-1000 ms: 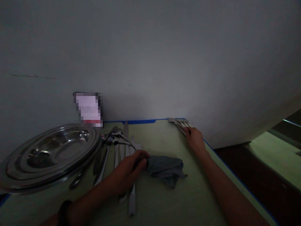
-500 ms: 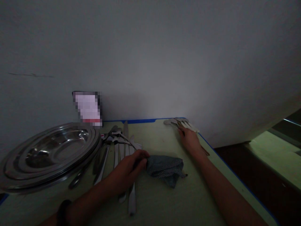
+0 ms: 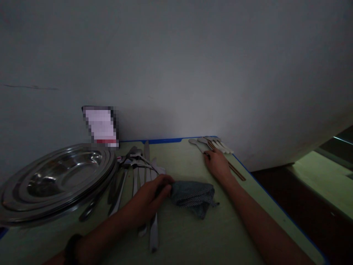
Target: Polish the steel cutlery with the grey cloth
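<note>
My left hand (image 3: 156, 193) pinches the corner of a crumpled grey-blue cloth (image 3: 193, 195) that lies on the table. At the far right, my right hand (image 3: 217, 163) has its fingers closed on the handle of a metal spoon (image 3: 196, 144), whose bowl points toward the wall. A second spoon (image 3: 202, 140) lies just right of it, its handle partly hidden by the hand. Brown chopsticks (image 3: 237, 171) pass under or beside that hand; their middle is covered. Several white-handled utensils (image 3: 223, 146) lie side by side at the table's back right corner.
Stacked shiny metal plates (image 3: 66, 184) stand at the left. Between them and my left hand is a pile of metal spoons, forks and knives (image 3: 138, 165). A blurred-out phone-like screen (image 3: 100, 125) leans on the wall. The table (image 3: 187, 158) has a blue edge.
My right hand has shifted slightly left, showing the spoon apart from the other utensils and more of the chopsticks. My left hand stays on the cloth.
</note>
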The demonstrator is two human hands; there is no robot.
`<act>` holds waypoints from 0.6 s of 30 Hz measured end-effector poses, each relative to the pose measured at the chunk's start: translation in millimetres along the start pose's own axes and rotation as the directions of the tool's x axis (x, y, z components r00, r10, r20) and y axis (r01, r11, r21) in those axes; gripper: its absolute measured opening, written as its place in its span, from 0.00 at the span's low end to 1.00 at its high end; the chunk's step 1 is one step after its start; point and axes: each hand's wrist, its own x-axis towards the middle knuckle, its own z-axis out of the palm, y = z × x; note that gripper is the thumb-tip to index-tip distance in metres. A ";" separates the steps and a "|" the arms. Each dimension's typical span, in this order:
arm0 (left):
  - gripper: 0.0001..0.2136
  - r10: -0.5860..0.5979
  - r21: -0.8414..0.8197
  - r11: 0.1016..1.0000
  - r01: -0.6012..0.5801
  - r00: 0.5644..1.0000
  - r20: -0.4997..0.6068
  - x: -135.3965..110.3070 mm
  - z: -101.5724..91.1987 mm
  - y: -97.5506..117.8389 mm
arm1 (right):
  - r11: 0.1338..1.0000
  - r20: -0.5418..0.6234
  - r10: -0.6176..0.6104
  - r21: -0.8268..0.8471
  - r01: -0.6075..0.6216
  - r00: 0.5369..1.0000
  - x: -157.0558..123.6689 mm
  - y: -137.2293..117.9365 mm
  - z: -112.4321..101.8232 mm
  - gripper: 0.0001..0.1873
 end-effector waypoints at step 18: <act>0.08 0.026 0.030 0.999 -0.025 0.999 -0.025 0.5 2.5 -3.9 | 0.992 -0.027 -0.034 0.121 0.037 0.999 10.0 6.9 6.2 0.16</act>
